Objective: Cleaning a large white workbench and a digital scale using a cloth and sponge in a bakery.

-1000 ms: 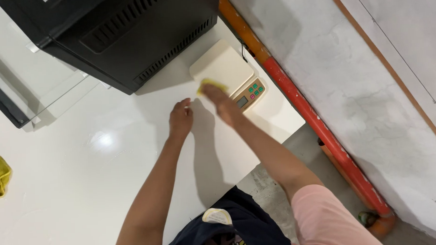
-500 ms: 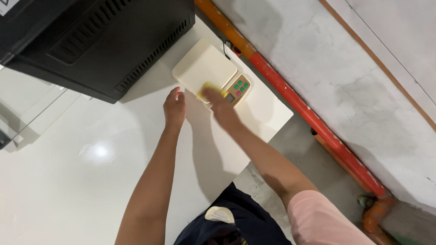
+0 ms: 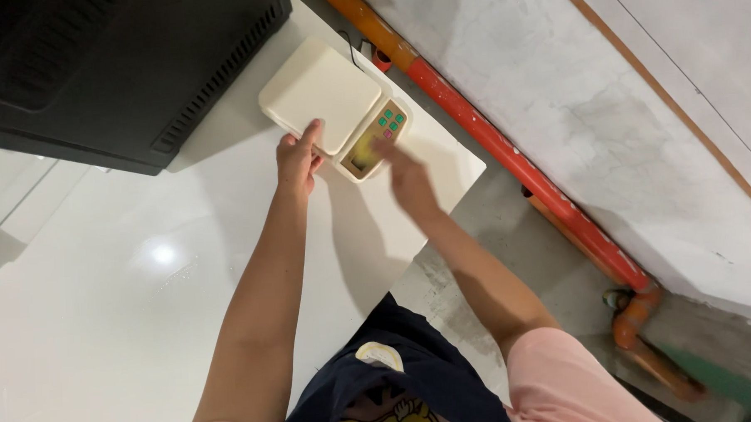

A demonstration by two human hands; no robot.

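In the head view, a cream-coloured square-topped plastic kitchen scale [image 3: 326, 104] sits near the far right corner of a glossy white table [image 3: 105, 329], just beside a large black vented metal appliance [image 3: 121, 70]. The left hand [image 3: 297, 160] lies at the scale's near edge, fingers together and extended, the fingertips [image 3: 313, 130] touching the rim of the weighing platform; it pinches nothing. The right hand [image 3: 406, 175] hovers at the scale's front panel of small green buttons [image 3: 387, 121] (it is blurred, so whether the fingers are spread or curled cannot be told), with something yellowish at its fingertips over the display. Beyond the table edge, an orange-red painted pipe [image 3: 507, 161] runs diagonally along the grey concrete floor [image 3: 493, 232] at the foot of a pale wall [image 3: 604, 86]
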